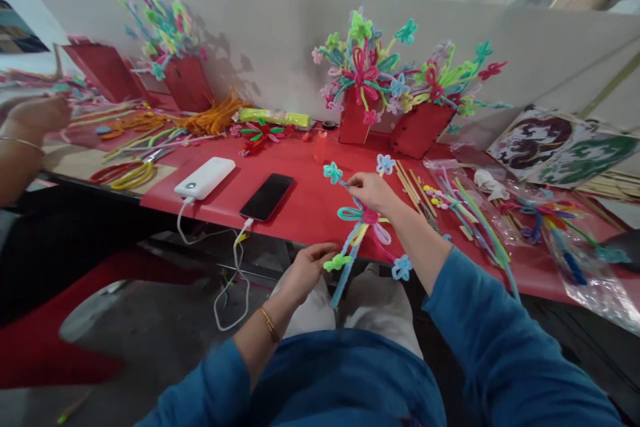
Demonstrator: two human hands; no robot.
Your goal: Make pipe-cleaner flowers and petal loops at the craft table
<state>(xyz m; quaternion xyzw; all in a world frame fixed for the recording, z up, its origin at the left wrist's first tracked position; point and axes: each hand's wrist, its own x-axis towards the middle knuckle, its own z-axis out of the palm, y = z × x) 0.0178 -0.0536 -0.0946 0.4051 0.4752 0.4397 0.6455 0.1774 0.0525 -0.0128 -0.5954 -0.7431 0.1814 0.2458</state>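
A pipe-cleaner flower [371, 215] with a pink centre, looped petals in several colours and small flowers on side stems is held over the front edge of the red table. My right hand [374, 192] is closed in a pinch on its upper stem, close to a small teal flower [333, 173]. Lower down, the fingers of my left hand [311, 269] pinch together at a small lime-green flower [337, 262]. A light-blue stem [345, 277] hangs beneath the centre, above my lap. One small blue flower [401, 267] sticks out at the lower right.
A phone [267, 197] and a white power bank [205, 178] with cables lie at left. Red vases [356, 117] of pipe-cleaner flowers line the back. Wooden sticks [408, 185] and plastic bags lie right. Another person's hand [37, 113] is at far left, near scissors [134, 173].
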